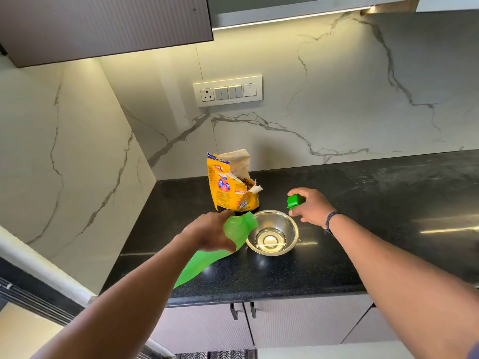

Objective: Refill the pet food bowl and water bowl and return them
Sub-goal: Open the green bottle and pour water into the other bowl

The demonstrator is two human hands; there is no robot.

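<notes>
A steel bowl (281,222) stands on the black counter with a little clear water in its bottom. My left hand (210,233) grips a green plastic bottle (233,229) by its upper body, tilted so that its uncapped neck rests over the bowl's left rim. My right hand (309,207) hovers just right of the bowl and holds the bottle's green cap (294,201). An opened yellow pet food bag (229,187) stands upright right behind the bowl, brown kibble showing in its torn top.
The black counter (363,203) runs to the right and meets a marble wall on the left and at the back. A switch plate (228,91) sits on the back wall. Cabinet doors (298,322) lie below the counter's front edge, an upper cabinet overhead.
</notes>
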